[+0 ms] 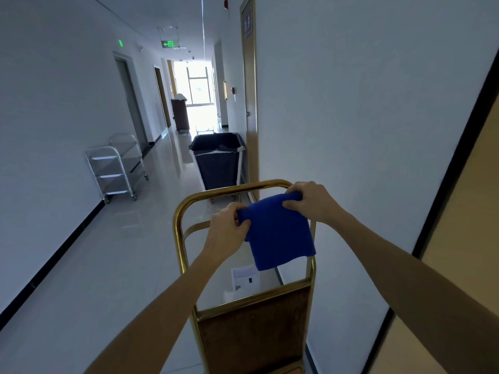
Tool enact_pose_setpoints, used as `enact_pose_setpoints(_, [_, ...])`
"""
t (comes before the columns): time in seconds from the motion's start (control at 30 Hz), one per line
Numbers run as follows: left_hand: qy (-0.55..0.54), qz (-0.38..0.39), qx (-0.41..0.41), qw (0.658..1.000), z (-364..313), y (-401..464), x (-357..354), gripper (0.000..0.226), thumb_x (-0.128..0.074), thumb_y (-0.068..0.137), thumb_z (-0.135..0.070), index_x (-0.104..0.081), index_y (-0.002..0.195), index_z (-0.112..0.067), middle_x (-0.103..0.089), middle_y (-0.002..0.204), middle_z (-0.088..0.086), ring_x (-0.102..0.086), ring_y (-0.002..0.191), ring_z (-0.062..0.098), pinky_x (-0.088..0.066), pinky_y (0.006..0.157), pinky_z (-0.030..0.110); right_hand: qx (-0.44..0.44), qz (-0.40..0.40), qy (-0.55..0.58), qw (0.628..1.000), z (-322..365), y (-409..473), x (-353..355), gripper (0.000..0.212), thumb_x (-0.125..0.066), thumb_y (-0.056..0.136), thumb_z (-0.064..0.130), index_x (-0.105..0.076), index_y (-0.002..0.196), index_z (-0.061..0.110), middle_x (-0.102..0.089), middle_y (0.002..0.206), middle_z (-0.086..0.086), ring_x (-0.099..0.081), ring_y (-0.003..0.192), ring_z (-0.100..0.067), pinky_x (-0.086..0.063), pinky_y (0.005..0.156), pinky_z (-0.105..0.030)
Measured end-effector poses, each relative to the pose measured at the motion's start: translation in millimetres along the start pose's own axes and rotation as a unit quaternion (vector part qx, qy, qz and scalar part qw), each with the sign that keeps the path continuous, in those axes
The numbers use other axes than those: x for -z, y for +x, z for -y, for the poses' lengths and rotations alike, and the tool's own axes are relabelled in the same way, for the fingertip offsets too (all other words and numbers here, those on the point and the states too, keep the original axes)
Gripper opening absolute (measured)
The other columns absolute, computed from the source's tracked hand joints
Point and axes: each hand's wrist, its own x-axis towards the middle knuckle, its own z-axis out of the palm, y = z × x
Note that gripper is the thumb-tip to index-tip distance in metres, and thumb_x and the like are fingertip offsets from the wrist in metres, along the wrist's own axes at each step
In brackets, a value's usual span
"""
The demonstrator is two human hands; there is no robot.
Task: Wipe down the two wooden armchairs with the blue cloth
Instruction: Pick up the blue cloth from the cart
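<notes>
A folded blue cloth hangs in the air in front of me, held by its top edge. My left hand pinches its upper left corner, and my right hand grips its upper right corner. Both hands are above a gold-framed trolley with a brown panel at its near end. No wooden armchair is in view.
I stand in a white hallway. A dark laundry bin stands just beyond the trolley by a wooden door. A steel shelf cart stands against the left wall. A paper sheet lies on the trolley deck.
</notes>
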Motion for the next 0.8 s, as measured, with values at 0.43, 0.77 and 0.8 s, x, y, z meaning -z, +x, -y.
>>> enact_pose_setpoints(0.43, [-0.188,-0.015,-0.012,0.982,-47,39,84,0.014,-0.044,0.101,-0.02,-0.052,0.111,-0.014,-0.058,0.106,0.0,-0.058,0.096,0.018,-0.051,0.083,0.033,0.062,-0.068,0.33,0.94,57,-8,40,0.023,-0.056,0.096,0.034,-0.054,0.111,0.016,-0.064,0.102,-0.001,-0.064,0.088,-0.017,-0.053,0.071,-0.024])
enact_pose_setpoints(0.77, [-0.385,-0.039,0.037,0.921,-88,25,85,0.011,-0.043,0.102,-0.028,-0.052,0.106,-0.025,-0.062,0.098,-0.01,-0.059,0.089,0.009,-0.05,0.076,0.03,-0.061,-0.082,0.52,0.848,81,-38,40,0.044,-0.063,0.091,0.039,-0.054,0.127,0.015,-0.067,0.12,-0.005,-0.067,0.106,-0.025,-0.058,0.085,-0.039])
enact_pose_setpoints(0.8, [-0.391,-0.035,0.037,0.919,-88,25,83,0.011,-0.043,0.101,-0.03,-0.052,0.107,-0.026,-0.062,0.1,-0.01,-0.06,0.09,0.009,-0.049,0.075,0.029,-0.079,-0.059,0.544,0.833,80,-46,42,0.046,-0.065,0.089,0.038,-0.055,0.127,0.013,-0.068,0.12,-0.006,-0.068,0.105,-0.025,-0.058,0.083,-0.038])
